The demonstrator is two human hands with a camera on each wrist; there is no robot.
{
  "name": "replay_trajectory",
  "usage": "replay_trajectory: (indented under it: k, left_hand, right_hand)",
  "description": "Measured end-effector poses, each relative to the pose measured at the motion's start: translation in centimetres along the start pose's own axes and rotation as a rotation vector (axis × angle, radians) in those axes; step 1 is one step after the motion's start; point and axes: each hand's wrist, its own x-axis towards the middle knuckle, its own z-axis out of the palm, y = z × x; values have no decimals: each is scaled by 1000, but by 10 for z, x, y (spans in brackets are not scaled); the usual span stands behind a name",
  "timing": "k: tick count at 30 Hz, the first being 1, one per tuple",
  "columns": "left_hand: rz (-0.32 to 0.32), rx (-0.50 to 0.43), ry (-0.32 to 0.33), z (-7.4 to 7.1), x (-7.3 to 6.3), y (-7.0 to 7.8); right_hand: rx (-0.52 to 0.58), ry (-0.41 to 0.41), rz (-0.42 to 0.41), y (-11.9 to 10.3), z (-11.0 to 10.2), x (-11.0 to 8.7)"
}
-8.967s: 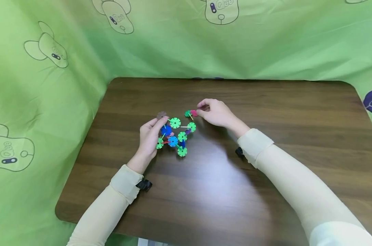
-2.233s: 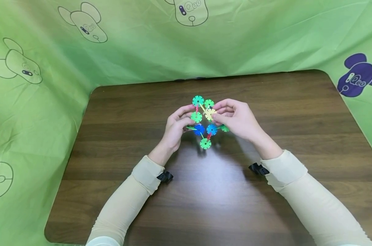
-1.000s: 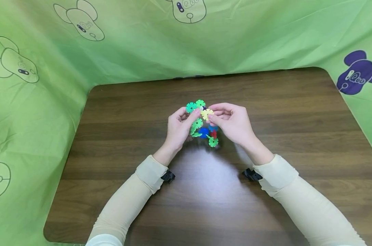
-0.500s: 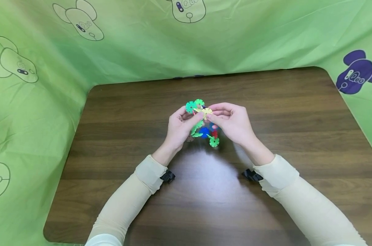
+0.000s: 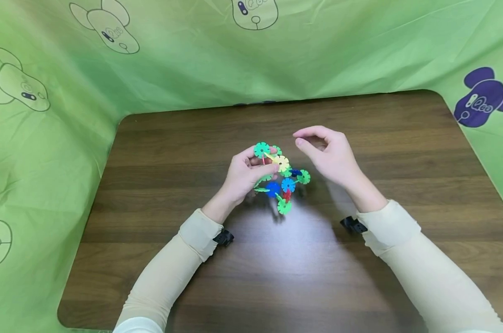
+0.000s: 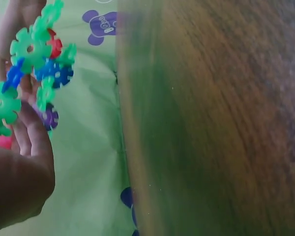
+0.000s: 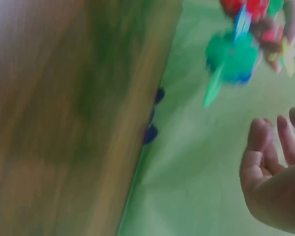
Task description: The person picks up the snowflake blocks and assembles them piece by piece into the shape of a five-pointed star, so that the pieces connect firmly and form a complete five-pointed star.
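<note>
My left hand pinches a linked structure of notched plastic snowflake discs, its thumb on the yellow disc. Green, blue, red and yellow discs slot into one another at angles. A teal-green disc tops the structure, and a green one hangs lowest. In the left wrist view a purple disc shows near the fingers. Right of the structure, apart from it, my right hand has loosely bent fingers and holds nothing. Part of the structure is hidden behind the left hand.
Beneath both hands lies a brown wooden table with rounded corners. A green cloth printed with cartoon heads hangs behind it and along the left side. Black wrist cameras sit at both cuffs.
The right hand has let go of the yellow disc and moved up and right, away from the structure. The left hand still holds the structure, which has shifted slightly lower.
</note>
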Motion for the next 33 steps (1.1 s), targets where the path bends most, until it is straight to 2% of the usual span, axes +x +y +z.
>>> replay_trajectory:
  k: [3, 6, 9, 12, 15, 20, 27, 33]
  left_hand:
    - [-30, 19, -81, -1, -2, 0]
    - [-64, 26, -145, -1, -3, 0]
    - [-84, 20, -181, -1, -4, 0]
    - [-89, 7, -198, -1, -4, 1]
    - [-74, 25, -201, -3, -4, 1]
    - [-37, 77, -166, -7, -2, 1]
    - [-17, 98, -119, -11, 1, 1]
    - [-10, 146, -48, -12, 2, 0]
  right_hand:
    - [-51, -139, 15, 8, -5, 10]
    - [-76, -341, 9, 18, -6, 17]
    - [-60, -520, 12, 25, -5, 20]
    - [-60, -612, 23, 28, -4, 19]
    - [-33, -617, 17, 30, -4, 16]
    - [73, -567, 19, 33, -10, 11]
    - [123, -591, 53, 35, -15, 6]
    - [133, -462, 13, 37, -14, 0]
